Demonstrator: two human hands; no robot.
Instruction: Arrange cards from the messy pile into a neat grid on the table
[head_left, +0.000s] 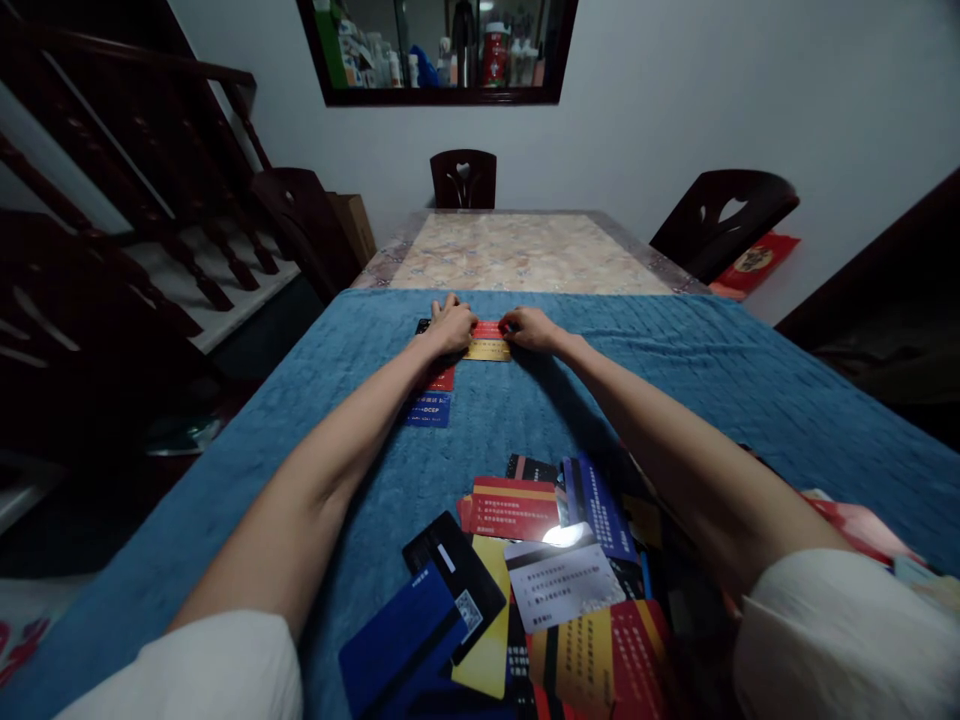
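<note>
On the blue cloth, my left hand (452,326) is closed at the left end of a red card (490,329). My right hand (531,329) pinches the same card by its right end. A gold card or gold lower band (487,350) shows just below the red; I cannot tell if it is a separate card. Beside and under my left hand and wrist lie a black card (423,326), a red card (444,379) and a dark blue card (429,409), stacked in a column and partly covered by my arm.
A loose heap of overlapping cards, with a white card (562,575) and a blue card (401,640) on top, lies close to me. The blue cloth (630,370) covers the near table. Chairs (724,220) stand around it, and a railing (142,150) is at left.
</note>
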